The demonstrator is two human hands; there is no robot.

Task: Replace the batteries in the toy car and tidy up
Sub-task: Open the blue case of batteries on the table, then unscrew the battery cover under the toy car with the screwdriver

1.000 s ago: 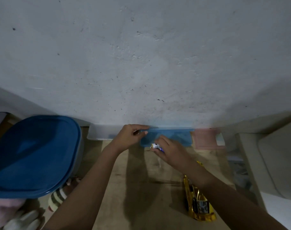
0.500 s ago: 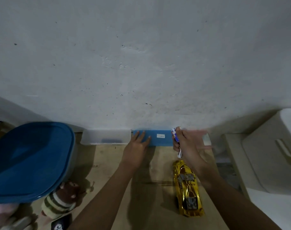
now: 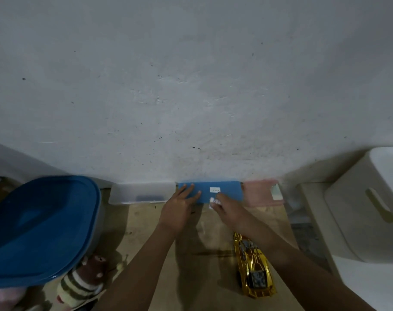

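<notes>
Wooden tabletop (image 3: pixel 146 223) against a pale, speckled wall (image 3: pixel 191 86). Three flat boxes stand along the far edge: translucent box (image 3: pixel 141 193) at left, blue box (image 3: pixel 222 189) in the middle, pink box (image 3: pixel 261 193) at right. Left hand (image 3: pixel 180 209) lies flat and open, fingers spread, fingertips resting on the blue box's left part. Right hand (image 3: pixel 228 208) is closed around small white-ended batteries (image 3: pixel 213 202), blurred, at the blue box's near edge. Gold toy car (image 3: pixel 254 268) sits near right on the table, beside the right forearm, well apart from the boxes. Blue-lidded tub (image 3: pixel 38 230) at near left; striped plush toy (image 3: pixel 83 281) just beside it.
</notes>
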